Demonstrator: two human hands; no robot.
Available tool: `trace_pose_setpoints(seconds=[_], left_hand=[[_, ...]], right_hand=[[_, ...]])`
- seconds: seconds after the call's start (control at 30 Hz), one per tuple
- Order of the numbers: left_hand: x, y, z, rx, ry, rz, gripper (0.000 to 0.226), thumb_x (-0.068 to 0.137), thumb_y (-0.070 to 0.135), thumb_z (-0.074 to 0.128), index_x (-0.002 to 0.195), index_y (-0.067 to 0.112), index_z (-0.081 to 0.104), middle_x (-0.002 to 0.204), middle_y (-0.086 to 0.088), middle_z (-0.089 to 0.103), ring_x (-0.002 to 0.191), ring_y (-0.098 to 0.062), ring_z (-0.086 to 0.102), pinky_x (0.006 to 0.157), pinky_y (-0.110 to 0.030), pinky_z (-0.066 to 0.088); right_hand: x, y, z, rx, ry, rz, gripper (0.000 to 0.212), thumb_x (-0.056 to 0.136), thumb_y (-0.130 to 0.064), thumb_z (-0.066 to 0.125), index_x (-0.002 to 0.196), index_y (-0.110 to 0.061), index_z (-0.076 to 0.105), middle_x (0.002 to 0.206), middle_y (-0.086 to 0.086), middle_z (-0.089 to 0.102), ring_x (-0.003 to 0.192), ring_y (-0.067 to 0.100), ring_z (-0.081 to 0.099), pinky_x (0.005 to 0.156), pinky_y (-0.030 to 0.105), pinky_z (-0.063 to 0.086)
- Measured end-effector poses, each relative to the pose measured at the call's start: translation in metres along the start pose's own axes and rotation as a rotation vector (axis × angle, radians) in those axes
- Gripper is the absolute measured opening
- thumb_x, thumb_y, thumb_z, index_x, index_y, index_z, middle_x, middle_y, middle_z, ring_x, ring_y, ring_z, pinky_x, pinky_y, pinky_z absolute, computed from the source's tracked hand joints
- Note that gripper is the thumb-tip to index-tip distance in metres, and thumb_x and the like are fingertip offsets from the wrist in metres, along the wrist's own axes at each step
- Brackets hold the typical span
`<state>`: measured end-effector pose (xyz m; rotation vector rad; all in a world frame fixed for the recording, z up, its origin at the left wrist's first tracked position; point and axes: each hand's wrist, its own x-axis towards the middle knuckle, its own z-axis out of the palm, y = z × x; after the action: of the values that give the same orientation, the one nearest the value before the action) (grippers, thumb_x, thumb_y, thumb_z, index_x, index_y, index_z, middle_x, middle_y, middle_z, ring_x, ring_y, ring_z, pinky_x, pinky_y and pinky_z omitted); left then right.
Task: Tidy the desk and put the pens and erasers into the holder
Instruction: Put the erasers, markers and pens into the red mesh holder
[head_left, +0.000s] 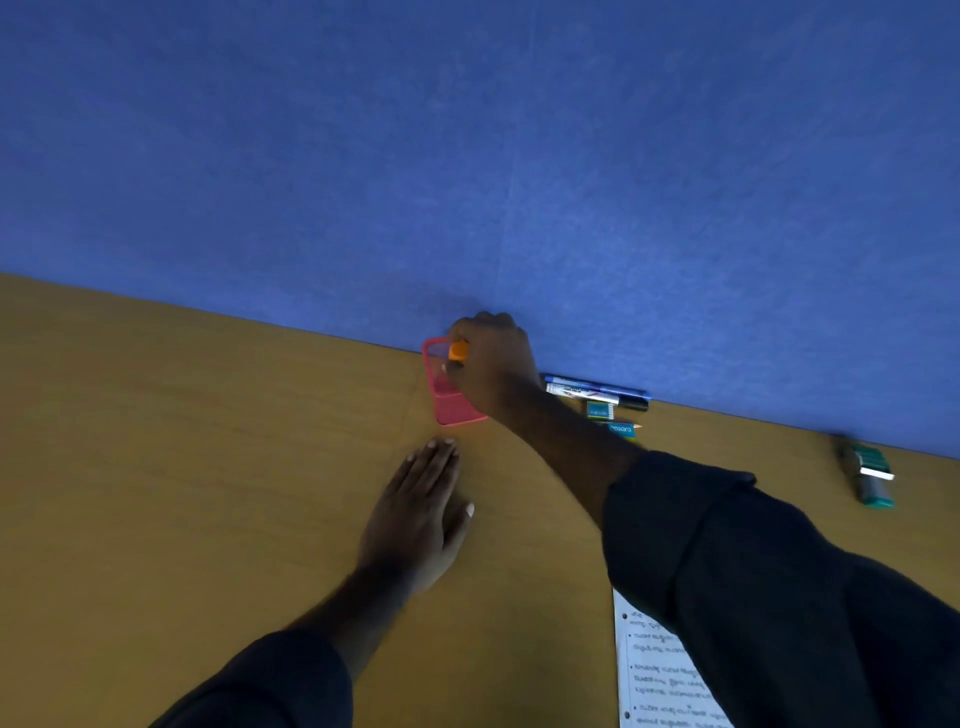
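A pink mesh holder (451, 400) stands on the wooden desk (208, 467) against the blue partition. My right hand (493, 364) is closed over its rim, holding a small orange object (458, 351) just above the opening; I cannot tell whether it is an eraser or a pen cap. My left hand (421, 519) lies flat on the desk just in front of the holder, fingers together, holding nothing. To the right of the holder lie a blue pen (597, 387), a white marker (602, 399) and two small erasers (600, 411), (622, 430).
A green and white object (870, 475) lies far right near the partition. A sheet of paper with handwriting (660, 680) sits at the lower right, partly under my right sleeve. The blue partition (467, 156) bounds the desk's far edge.
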<state>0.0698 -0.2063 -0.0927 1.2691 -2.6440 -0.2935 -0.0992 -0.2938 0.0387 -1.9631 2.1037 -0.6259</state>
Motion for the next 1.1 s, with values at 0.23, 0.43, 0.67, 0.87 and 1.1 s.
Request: trace_pose_setpoints(seconds=[0.23,0.43,0.67,0.87,1.1], left_hand=[[-0.001,0.001,-0.002,0.002,0.004,0.001,0.067,0.100,0.050,0.036,0.154,0.010,0.031,0.164,-0.003,0.025,0.152,-0.017,0.020,0.123,-0.035,0.014],[-0.001,0.000,-0.002,0.002,-0.017,-0.008,0.069,0.101,0.053,0.031,0.156,0.012,0.024,0.166,-0.001,0.018,0.153,-0.014,0.012,0.124,-0.034,0.011],[-0.001,0.003,-0.004,0.008,-0.004,-0.005,0.068,0.100,0.050,0.036,0.155,0.010,0.027,0.164,-0.003,0.022,0.153,-0.016,0.017,0.124,-0.034,0.012],[-0.001,0.000,-0.001,-0.001,0.036,0.019,0.066,0.098,0.047,0.041,0.151,0.008,0.036,0.161,-0.006,0.032,0.149,-0.020,0.028,0.122,-0.036,0.019],[-0.001,0.000,0.003,-0.013,0.069,0.034,0.065,0.098,0.046,0.042,0.149,0.006,0.040,0.159,-0.007,0.036,0.147,-0.023,0.033,0.120,-0.040,0.024]], right_hand=[[0.006,-0.009,0.012,-0.129,-0.064,0.021,0.029,0.080,-0.022,0.065,0.108,-0.014,0.065,0.107,0.006,0.064,0.105,0.027,0.050,0.086,0.037,0.036],[0.008,-0.011,0.014,-0.202,-0.090,0.008,0.028,0.079,-0.021,0.066,0.107,-0.017,0.066,0.106,0.004,0.065,0.106,0.026,0.050,0.091,0.041,0.040],[0.009,-0.009,0.008,-0.145,-0.065,0.015,0.015,0.084,-0.027,0.061,0.095,-0.020,0.068,0.096,0.001,0.066,0.102,0.026,0.051,0.085,0.038,0.038],[-0.006,0.025,-0.025,0.075,0.184,0.145,0.016,0.078,-0.026,0.065,0.093,-0.019,0.070,0.096,0.003,0.070,0.099,0.028,0.057,0.083,0.036,0.042],[-0.079,0.140,-0.041,0.071,0.155,0.540,0.022,0.081,-0.006,0.059,0.096,-0.015,0.072,0.104,0.011,0.071,0.096,0.032,0.065,0.082,0.042,0.055]])
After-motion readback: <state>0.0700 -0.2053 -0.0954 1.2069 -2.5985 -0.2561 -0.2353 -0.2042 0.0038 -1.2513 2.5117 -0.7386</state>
